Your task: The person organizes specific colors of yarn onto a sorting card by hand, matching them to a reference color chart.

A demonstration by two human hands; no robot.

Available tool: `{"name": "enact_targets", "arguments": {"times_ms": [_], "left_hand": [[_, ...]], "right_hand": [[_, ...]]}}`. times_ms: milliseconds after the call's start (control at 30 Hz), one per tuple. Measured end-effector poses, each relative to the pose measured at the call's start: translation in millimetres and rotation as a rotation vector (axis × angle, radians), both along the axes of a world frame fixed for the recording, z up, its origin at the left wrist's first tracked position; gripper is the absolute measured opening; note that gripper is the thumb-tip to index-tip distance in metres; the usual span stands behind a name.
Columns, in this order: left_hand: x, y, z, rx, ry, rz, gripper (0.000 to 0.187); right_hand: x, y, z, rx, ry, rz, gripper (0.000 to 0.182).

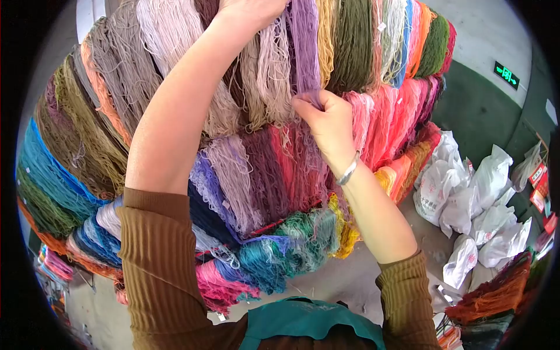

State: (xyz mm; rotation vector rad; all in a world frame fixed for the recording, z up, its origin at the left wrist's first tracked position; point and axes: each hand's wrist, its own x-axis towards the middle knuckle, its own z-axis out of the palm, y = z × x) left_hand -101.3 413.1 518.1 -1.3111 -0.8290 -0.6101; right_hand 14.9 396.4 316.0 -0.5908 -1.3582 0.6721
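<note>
A purple yarn skein hangs in the top row of a rack crowded with skeins. My right hand, a bangle on its wrist, pinches the lower end of this skein between thumb and fingers. Up at the top edge of the view is my left hand, near the upper part of the purple skein; its fingers are cut off by the frame. Pale pinkish skeins hang just left of the purple one, and a yellow skein hangs on its right.
Lower rows hold mauve skeins, coral pink skeins and teal skeins. White plastic bags are piled on the floor at right. Rust-coloured yarn lies at lower right. A green exit sign is on the wall.
</note>
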Motion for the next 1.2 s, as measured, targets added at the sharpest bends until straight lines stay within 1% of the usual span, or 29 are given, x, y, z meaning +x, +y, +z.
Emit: {"name": "enact_targets", "arguments": {"times_ms": [233, 300, 400, 500, 600, 700, 800, 900, 1000, 1100, 1200], "left_hand": [[0.8, 2.5, 0.0, 0.025, -0.004, -0.01, 0.043], [0.8, 1.7, -0.5, 0.026, -0.01, -0.002, 0.043], [-0.3, 2.9, -0.1, 0.034, 0.004, -0.031, 0.043], [-0.1, 3.2, -0.2, 0.041, 0.015, -0.043, 0.042], [1.6, 1.1, -0.5, 0.028, 0.006, -0.008, 0.042], [4.6, -2.7, 0.4, 0.015, -0.006, -0.013, 0.043], [6.4, -4.2, 0.7, 0.007, -0.025, 0.039, 0.044], [3.5, -1.9, 0.4, 0.007, -0.01, 0.007, 0.044], [2.7, -1.6, -0.3, 0.02, 0.003, -0.022, 0.044], [1.0, 0.0, -0.7, 0.054, 0.025, -0.039, 0.044], [1.8, 0.1, -0.9, 0.018, 0.002, -0.037, 0.044]], "right_hand": [[17.9, -12.0, -3.2, -0.073, 0.082, 0.086, 0.012], [24.7, -16.8, -8.2, -0.058, 0.15, 0.162, 0.011], [39.9, -28.6, -15.0, -0.149, 0.285, 0.364, 0.013], [48.6, -30.7, -21.9, -0.134, 0.346, 0.446, 0.013], [56.1, -32.0, -21.0, -0.091, 0.341, 0.417, 0.012], [58.6, -36.2, -19.2, -0.041, 0.394, 0.347, 0.01], [64.9, -36.6, -21.6, -0.015, 0.505, 0.402, 0.008], [65.8, -39.6, -16.7, 0.044, 0.554, 0.471, 0.009], [69.1, -47.6, -13.4, 0.038, 0.509, 0.469, 0.01], [78.5, -46.3, -23.2, 0.061, 0.424, 0.555, 0.009], [83.6, -48.7, -29.3, 0.067, 0.324, 0.425, 0.008]]}}
